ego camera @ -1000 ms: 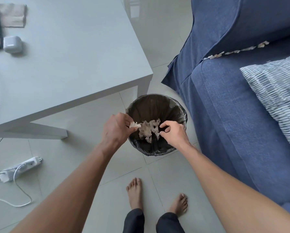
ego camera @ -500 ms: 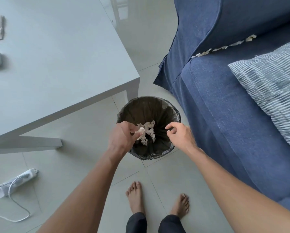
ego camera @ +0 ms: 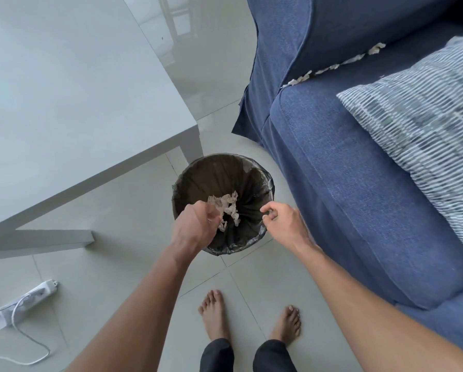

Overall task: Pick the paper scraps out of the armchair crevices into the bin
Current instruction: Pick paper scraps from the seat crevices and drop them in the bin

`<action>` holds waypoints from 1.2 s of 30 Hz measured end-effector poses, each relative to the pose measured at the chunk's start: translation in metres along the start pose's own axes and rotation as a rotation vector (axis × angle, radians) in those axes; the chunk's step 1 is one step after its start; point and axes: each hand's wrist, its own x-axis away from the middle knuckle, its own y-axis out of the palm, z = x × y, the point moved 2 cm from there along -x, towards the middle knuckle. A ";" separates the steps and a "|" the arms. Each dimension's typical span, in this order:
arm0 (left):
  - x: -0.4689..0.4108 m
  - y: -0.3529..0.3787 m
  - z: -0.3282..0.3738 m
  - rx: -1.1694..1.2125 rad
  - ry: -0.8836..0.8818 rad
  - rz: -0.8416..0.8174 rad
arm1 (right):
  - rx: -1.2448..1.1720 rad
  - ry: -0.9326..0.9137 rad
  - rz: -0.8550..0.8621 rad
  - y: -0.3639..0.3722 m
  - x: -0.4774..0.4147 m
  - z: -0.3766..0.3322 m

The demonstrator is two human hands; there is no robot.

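A round bin (ego camera: 262,171) lined with a dark bag stands on the floor between the table and the blue armchair (ego camera: 345,189). My left hand (ego camera: 194,228) hovers over the bin's near rim, fingers pinched on a bunch of crumpled paper scraps (ego camera: 227,206) that dangles inside the bin's mouth. My right hand (ego camera: 285,224) hangs over the bin's right rim, fingers loosely curled and apart, holding nothing. A line of more paper scraps (ego camera: 332,67) sits in the crevice between the armchair's seat cushion and its arm.
A grey table (ego camera: 77,89) fills the upper left, its leg close behind the bin. A striped pillow (ego camera: 426,135) lies on the armchair seat. A white power strip (ego camera: 26,299) with its cable lies on the tiled floor at lower left. My bare feet stand below the bin.
My right hand has let go of the scraps and drawn away to the right. My left hand still holds the bunch, now lower in the bin's mouth.
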 end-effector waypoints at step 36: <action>-0.141 -0.046 0.405 -0.275 0.459 0.193 | 0.196 -0.253 0.409 -0.421 -0.164 0.045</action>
